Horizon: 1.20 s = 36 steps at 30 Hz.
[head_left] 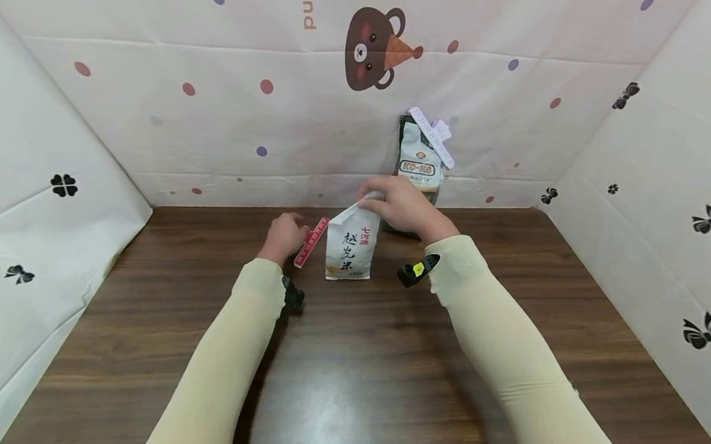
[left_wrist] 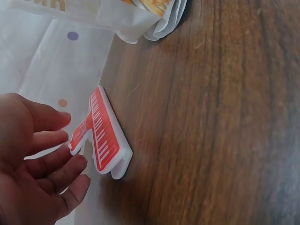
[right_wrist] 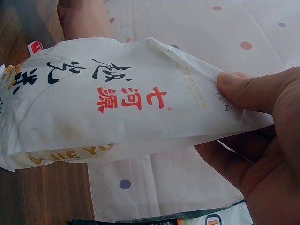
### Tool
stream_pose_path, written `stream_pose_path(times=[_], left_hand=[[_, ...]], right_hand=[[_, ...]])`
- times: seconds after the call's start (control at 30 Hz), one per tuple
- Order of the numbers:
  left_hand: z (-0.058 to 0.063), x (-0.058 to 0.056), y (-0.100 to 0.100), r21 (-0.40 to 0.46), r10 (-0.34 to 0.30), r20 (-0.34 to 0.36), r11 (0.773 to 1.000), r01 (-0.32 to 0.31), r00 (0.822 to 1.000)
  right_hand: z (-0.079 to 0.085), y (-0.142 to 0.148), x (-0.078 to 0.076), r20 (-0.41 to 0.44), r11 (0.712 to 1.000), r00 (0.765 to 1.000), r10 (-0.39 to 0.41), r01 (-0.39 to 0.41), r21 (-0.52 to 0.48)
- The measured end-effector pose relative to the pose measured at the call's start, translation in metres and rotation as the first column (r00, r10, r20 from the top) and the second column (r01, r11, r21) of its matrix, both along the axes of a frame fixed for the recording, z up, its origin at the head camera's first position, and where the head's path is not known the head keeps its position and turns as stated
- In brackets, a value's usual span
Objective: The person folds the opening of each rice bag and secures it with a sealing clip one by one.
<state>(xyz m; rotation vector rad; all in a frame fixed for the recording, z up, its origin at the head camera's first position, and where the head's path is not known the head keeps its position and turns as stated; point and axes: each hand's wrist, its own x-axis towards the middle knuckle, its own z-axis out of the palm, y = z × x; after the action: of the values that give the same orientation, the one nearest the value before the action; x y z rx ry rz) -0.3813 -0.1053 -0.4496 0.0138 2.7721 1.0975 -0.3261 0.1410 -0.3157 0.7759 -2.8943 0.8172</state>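
A white rice bag (head_left: 349, 246) with black and red characters stands on the wooden table, its top folded over. Thumb and fingers of my right hand (head_left: 399, 204) pinch the bag's top corner, as the right wrist view also shows. To the left of the bag, a red and white bag clip (left_wrist: 107, 133) rests on the table. Beside the clip's handle is my left hand (left_wrist: 40, 164), its fingers loosely bent and spread; whether a fingertip touches the handle I cannot tell. In the head view, that hand (head_left: 285, 235) partly hides the clip's handle.
Behind my right hand, a KO-KO bag (head_left: 419, 159) leans against the back wall sheet, with a white clip (head_left: 431, 137) across its top. Patterned white sheets rise along the back and both sides of the wooden table (head_left: 353, 360).
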Motion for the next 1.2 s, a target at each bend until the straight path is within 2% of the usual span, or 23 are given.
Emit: stream_pose_path(times=[0.13,0.33,0.5,0.8,0.93,1.2], left_hand=[[0.000,0.000,0.001,-0.015,0.013,0.022,1.000,-0.013,1.000],[0.005,0.003,0.001,-0.066,-0.003,0.045,0.998,0.006,0.999],[0.012,0.003,0.001,-0.054,-0.005,0.084,0.999,0.009,0.996],[0.020,0.004,-0.002,-0.084,-0.055,0.065,0.995,0.060,0.996],[0.021,0.006,-0.004,-0.069,-0.050,0.072,0.996,0.055,0.996],[0.028,0.013,-0.007,0.022,-0.063,0.079,0.998,0.061,0.995]], right_hand=[[-0.001,0.000,-0.001,0.005,1.000,1.000,-0.004,0.004,-0.007],[-0.002,0.000,-0.001,0.002,1.000,1.000,-0.008,0.008,-0.009],[-0.002,0.000,-0.002,0.008,1.000,1.000,-0.010,0.010,-0.007],[-0.002,-0.001,0.000,0.007,1.000,1.000,-0.012,0.012,-0.005],[-0.002,-0.001,0.000,0.017,1.000,1.000,-0.015,0.015,-0.010],[-0.001,0.000,0.001,0.037,0.999,0.999,-0.032,0.033,-0.013]])
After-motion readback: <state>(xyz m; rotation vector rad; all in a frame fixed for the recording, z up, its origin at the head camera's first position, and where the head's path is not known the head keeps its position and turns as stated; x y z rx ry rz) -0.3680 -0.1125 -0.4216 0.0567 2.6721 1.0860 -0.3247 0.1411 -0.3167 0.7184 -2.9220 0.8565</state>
